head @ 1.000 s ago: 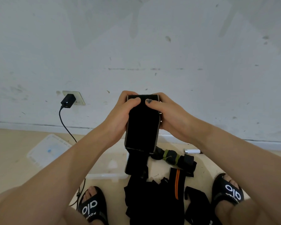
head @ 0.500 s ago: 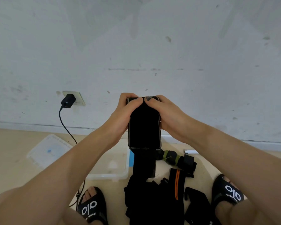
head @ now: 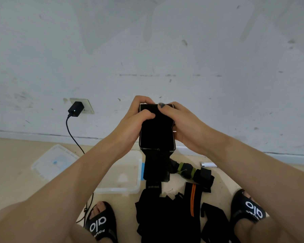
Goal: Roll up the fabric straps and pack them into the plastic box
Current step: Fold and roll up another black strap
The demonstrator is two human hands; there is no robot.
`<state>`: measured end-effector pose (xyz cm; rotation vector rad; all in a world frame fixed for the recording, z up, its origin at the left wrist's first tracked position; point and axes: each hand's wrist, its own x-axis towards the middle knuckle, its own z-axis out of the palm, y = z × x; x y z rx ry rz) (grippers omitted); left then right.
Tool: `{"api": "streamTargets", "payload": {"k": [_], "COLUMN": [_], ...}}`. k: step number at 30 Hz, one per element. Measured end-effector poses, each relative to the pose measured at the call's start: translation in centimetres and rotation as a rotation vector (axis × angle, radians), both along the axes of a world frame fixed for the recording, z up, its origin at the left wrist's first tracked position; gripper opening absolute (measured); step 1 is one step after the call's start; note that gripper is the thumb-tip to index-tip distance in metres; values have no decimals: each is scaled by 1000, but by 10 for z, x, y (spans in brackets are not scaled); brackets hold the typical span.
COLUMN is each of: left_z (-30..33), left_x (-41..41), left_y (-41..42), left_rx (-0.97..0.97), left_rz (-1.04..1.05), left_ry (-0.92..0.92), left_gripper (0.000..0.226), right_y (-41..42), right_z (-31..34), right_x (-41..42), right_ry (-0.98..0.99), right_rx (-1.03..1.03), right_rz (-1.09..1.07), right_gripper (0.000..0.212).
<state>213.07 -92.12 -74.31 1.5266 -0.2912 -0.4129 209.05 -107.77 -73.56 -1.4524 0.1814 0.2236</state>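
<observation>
1. A person's left hand [head: 135,120] and right hand [head: 181,123] are gripping the top of a black strap [head: 156,130], thumbs pressing its front and fingers curling behind it, up in front of the white wall [head: 165,41].
2. The strap's tail is hanging down to a pile of straps [head: 167,216] lying on the floor [head: 11,163] between two black slippers.
3. The clear plastic box [head: 128,174] is sitting open on the floor just left of the hanging tail, with its lid [head: 54,162] lying apart to the left, near the wall's base.
4. A charger cable [head: 72,135] is trailing from the wall socket down past the box's left edge.
5. Compared with a second ago, the hands are holding the same height, while more of the tail is hanging below the gripped panel.
</observation>
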Motion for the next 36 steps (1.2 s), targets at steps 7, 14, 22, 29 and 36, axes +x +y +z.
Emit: {"api": "streamTargets", "payload": {"k": [7, 14, 22, 29, 36], "left_z": [0, 3, 2, 1, 4], "left_x": [-4, 0, -1, 0, 3], "left_y": [-2, 0, -1, 2, 7], "left_rx": [-18, -45, -44, 21, 59], "left_rz": [22, 23, -14, 26, 110], "left_ry": [133, 62, 91, 75, 6], "left_gripper": [22, 11, 20, 5, 13], "right_y": [-4, -6, -7, -8, -6], "right_z": [-2, 2, -2, 0, 2], "right_x": [1, 0, 2, -2, -8], "right_ry": [-121, -40, -57, -112, 117], "right_rx": [-14, 58, -19, -47, 1], "right_rz": [-45, 12, -40, -30, 146], "right_gripper": [24, 29, 18, 23, 41]}}
